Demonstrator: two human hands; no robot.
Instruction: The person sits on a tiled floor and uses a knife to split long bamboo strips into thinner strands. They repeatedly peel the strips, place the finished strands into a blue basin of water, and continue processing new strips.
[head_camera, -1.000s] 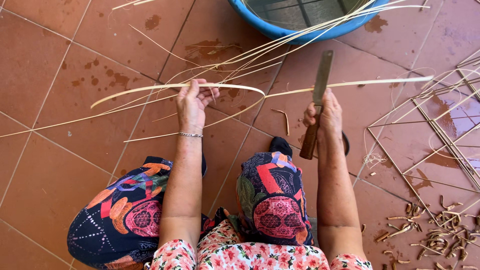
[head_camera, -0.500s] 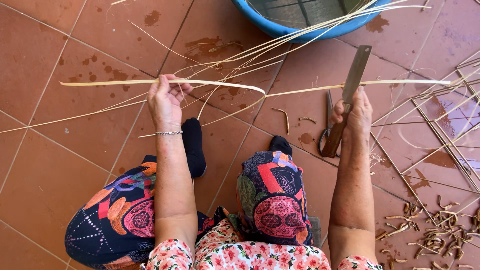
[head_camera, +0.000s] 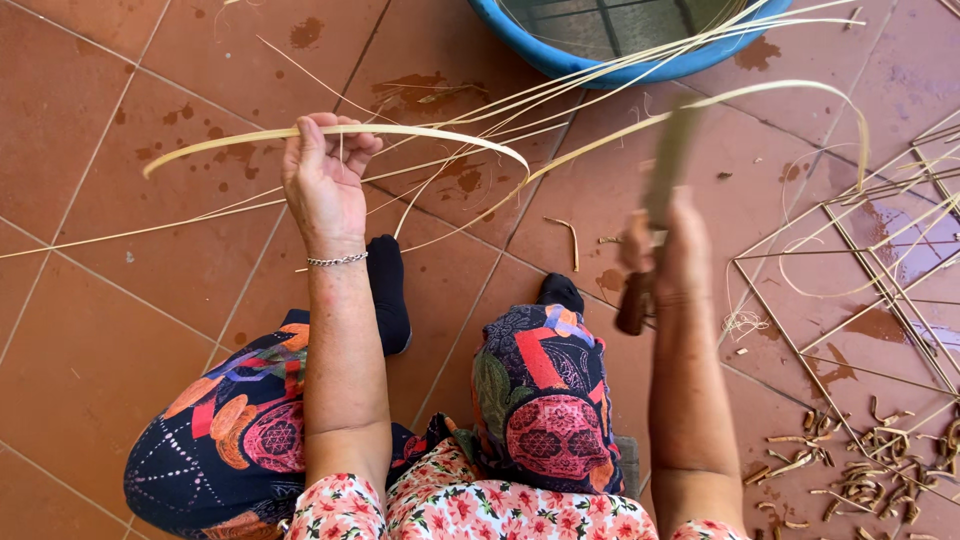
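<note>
Terracotta tiled floor (head_camera: 120, 330), wet in patches; round blue plastic basin (head_camera: 600, 65) far. Left hand (head_camera: 325, 180) is closed around a long pale bamboo strip (head_camera: 420, 132) arching rightward. Right hand (head_camera: 665, 255), blurred, grips a wooden-handled knife (head_camera: 650, 230). Splitting seems underway; next, the blade needs a steady line along the strip.

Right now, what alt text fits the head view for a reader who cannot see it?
A seated person's left hand grips a long pale cane strip while the right hand, blurred, holds a wooden-handled knife. A blue basin sits ahead on the terracotta tile floor.
</note>
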